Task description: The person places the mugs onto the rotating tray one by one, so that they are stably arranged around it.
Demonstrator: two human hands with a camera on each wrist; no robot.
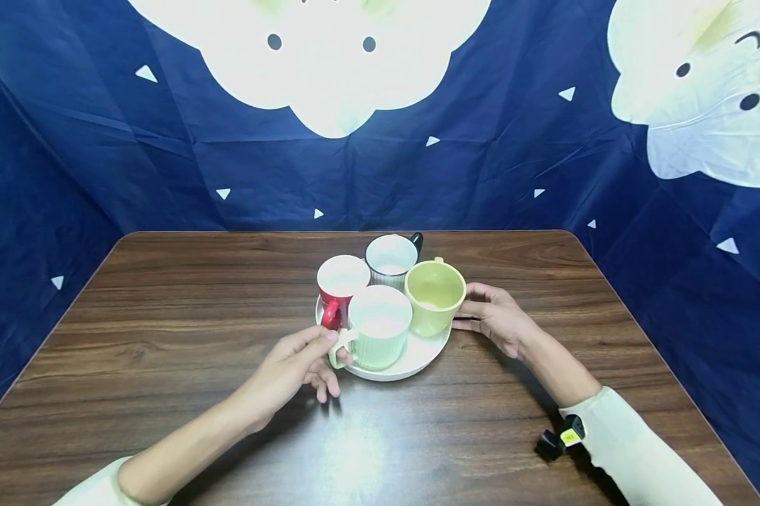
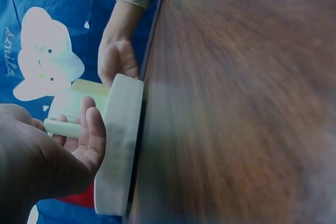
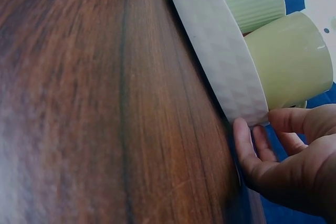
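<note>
A round white tray [image 1: 389, 372] with a low faceted wall holds several mugs. At its near left, my left hand [image 1: 294, 362] pinches the handle of a mint-green ribbed mug [image 1: 380, 334] between thumb and fingers, the other fingers hanging loose. My right hand [image 1: 496, 320] grips the tray's right edge, fingertips against the outer wall beside a yellow-green mug [image 3: 294, 59]. Behind the mint mug stand a red mug [image 1: 331, 292] with a white inside and a pale mug [image 1: 389, 256] with a dark rim and handle. All the mugs are upright.
The tray stands on a brown wood-grain table [image 1: 184, 316]. A dark blue cloth [image 1: 260, 161] with white cloud shapes hangs behind and at the sides. A small black device [image 1: 560, 439] is strapped at the right sleeve.
</note>
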